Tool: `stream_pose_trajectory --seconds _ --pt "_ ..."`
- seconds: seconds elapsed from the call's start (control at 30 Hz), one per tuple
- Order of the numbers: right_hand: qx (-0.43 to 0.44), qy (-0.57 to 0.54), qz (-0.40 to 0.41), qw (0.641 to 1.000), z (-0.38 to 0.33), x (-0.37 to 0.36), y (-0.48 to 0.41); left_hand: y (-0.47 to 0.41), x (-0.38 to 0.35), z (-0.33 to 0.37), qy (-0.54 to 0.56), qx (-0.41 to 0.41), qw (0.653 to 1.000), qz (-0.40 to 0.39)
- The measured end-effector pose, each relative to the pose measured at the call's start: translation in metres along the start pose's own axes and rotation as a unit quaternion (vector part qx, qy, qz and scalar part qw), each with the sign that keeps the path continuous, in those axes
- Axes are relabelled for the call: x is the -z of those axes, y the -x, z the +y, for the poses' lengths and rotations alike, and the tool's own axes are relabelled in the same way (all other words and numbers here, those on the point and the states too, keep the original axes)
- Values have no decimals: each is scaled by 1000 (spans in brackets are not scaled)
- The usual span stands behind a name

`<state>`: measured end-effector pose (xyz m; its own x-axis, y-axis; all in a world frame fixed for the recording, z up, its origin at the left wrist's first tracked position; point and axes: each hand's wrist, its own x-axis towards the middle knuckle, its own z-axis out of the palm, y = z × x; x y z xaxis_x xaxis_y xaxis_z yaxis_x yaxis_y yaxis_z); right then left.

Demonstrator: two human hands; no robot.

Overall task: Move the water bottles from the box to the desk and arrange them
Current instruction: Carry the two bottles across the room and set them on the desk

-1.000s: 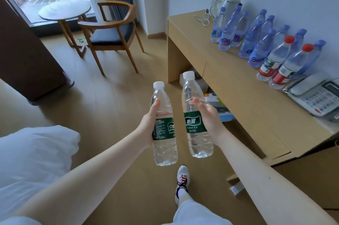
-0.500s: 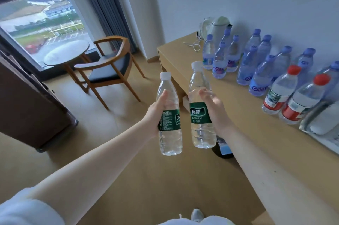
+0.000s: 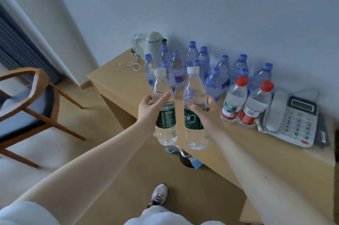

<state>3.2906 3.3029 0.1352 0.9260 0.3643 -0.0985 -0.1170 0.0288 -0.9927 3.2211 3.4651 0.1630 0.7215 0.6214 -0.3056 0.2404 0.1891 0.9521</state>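
Observation:
My left hand (image 3: 149, 113) grips a clear green-labelled water bottle (image 3: 165, 109) with a white cap, held upright. Beside it my right hand (image 3: 207, 114) grips a second green-labelled bottle (image 3: 195, 111), also upright. Both hang in the air over the front edge of the wooden desk (image 3: 229, 151). On the desk by the wall stand several blue-capped bottles (image 3: 223, 70) in a cluster. Two red-capped bottles (image 3: 233, 100) stand to their right, just right of my right hand. The box is not clearly visible.
A white kettle (image 3: 152, 45) and a loose cord (image 3: 133, 65) sit at the desk's far left. A white desk phone (image 3: 291, 120) lies at the right. A wooden chair (image 3: 27, 102) stands on the floor to the left. My shoe (image 3: 159, 194) is below.
Both hands have carried their bottles up and forward to the desk's edge. The view has swung to face the desk and wall, with the window and round table out of sight.

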Motion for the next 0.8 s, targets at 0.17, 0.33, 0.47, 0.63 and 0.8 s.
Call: stream_pose_trajectory --seconds 0.17,0.33,0.47,0.63,0.8 --pt "31 46 128 990 3 -13 -36 -69 -16 14 -90 -36 992 -78" --pt "36 72 222 972 8 -18 -62 -123 -34 22 -169 -51 970 -167" --pt "10 97 281 955 17 -20 -72 -151 -48 20 -217 -52 948 -228" --pt "-11 140 345 928 31 -21 -78 -169 -64 10 -233 -46 932 -274" --pt "-27 134 373 918 41 -15 -82 -178 -77 4 -249 -51 921 -295"
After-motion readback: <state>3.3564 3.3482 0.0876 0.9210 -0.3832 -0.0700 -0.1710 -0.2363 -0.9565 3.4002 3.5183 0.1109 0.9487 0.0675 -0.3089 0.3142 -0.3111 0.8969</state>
